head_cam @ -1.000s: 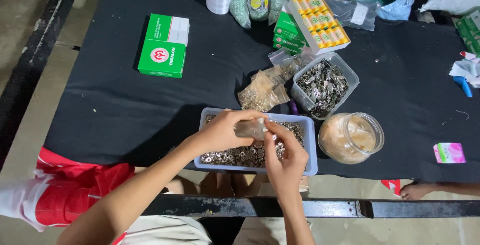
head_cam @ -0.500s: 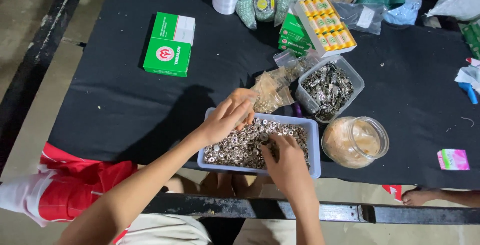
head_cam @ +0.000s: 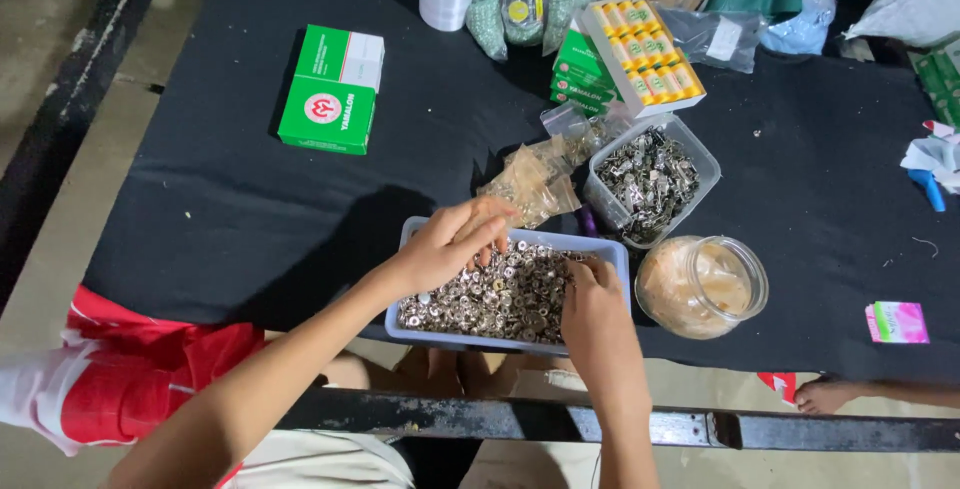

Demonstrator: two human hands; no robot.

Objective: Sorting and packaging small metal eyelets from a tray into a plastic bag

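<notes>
At lower centre, 2 hands reach into a pale blue tray [head_cam: 412, 321] of small metal rings [head_cam: 500, 299]. Left hand [head_cam: 445, 244] hovers loosely curled; right hand [head_cam: 592, 317] presses in, grip unclear.

Hard light from overhead falls on your black table [head_cam: 250, 219], bright enough to put glare on the glass jar [head_cam: 703, 286] near its front edge and glints on the metal pieces in the tray [head_cam: 413, 239]. Your left arm [head_cam: 300, 369] casts a dark shadow leftward across the cloth. The picture is sharp at centre and bows slightly at the corners, where the floor dims.
</notes>
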